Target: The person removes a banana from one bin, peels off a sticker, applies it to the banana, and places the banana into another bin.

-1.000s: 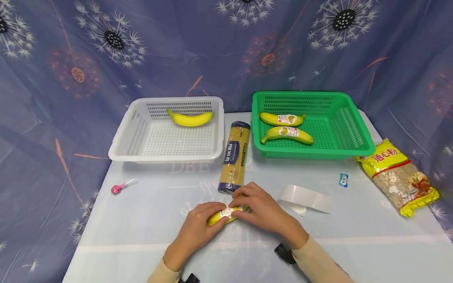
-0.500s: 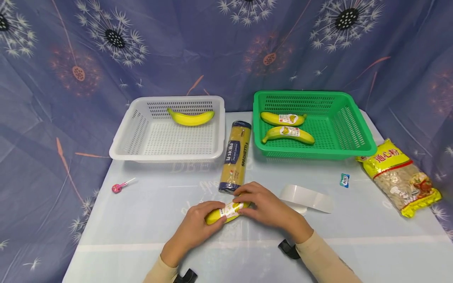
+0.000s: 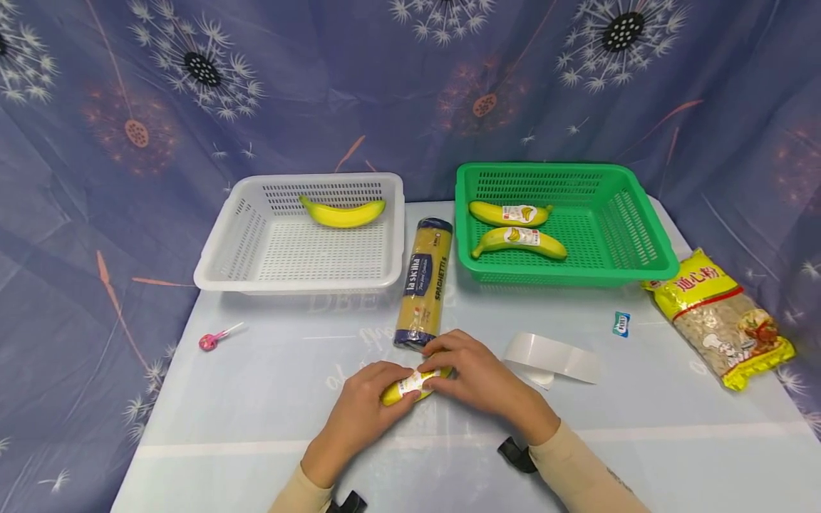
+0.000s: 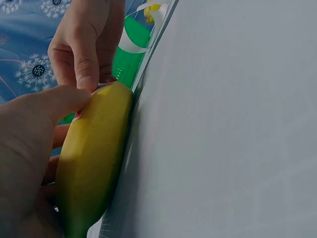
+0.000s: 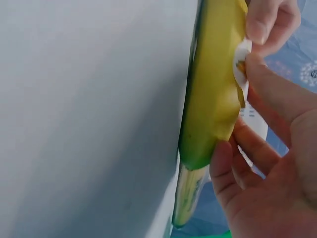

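A yellow banana (image 3: pixel 390 395) lies on the table between my two hands, with a white printed sticker (image 3: pixel 410 383) around its middle. My left hand (image 3: pixel 367 407) grips the banana's left part, its thumb on the sticker's edge in the left wrist view. From the other end my right hand (image 3: pixel 477 374) holds the banana, its thumb at the sticker and other fingers against the side. In the right wrist view, one sticker edge (image 5: pixel 241 64) stands slightly off the peel. Two bananas with stickers, a front one (image 3: pixel 519 242) among them, lie in the green basket (image 3: pixel 616 278).
A white basket (image 3: pixel 295 285) holds one banana (image 3: pixel 343 215) without a visible sticker. Between the baskets lies a spaghetti pack (image 3: pixel 423 285). Right of my hands is a curled white strip (image 3: pixel 554 356). A small blue packet (image 3: pixel 621 324), a pasta bag (image 3: pixel 721 317) and a lollipop (image 3: pixel 209 342) lie around.
Both hands stay on the banana, with small shifts of thumbs and fingers along the sticker. The baskets and other things have not moved.
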A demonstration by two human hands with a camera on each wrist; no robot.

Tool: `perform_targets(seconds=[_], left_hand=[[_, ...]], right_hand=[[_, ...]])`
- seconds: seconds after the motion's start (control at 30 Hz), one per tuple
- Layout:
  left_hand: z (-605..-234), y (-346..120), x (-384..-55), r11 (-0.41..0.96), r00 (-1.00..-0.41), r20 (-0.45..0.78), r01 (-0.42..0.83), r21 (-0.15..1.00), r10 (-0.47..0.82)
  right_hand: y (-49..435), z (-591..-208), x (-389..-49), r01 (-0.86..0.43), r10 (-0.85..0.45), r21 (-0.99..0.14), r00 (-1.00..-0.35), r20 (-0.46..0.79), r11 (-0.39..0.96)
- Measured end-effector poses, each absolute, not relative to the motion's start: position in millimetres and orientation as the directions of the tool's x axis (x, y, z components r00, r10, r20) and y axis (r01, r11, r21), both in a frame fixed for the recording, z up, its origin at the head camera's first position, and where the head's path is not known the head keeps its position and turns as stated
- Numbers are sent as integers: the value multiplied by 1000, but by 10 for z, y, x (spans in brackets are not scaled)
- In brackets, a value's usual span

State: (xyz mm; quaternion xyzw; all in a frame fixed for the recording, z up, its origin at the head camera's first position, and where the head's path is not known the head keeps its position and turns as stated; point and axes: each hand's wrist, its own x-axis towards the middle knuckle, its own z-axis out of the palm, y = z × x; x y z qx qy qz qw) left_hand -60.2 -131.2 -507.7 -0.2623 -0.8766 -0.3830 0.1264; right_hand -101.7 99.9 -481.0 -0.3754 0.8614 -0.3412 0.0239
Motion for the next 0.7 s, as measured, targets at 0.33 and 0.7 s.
perform_targets(seconds=[0.33,0.7], left_hand=[[-5034,-1436,-599,612,-751,462,656,442,472],[-5036,-1555,-572,600,-769,410,639,481,490]], right_hand=[[1152,-4820,-1041,-662,-691,-551,-695,199,508],[1079,-4775,-959,-672,-693,-470,-703,161,573]])
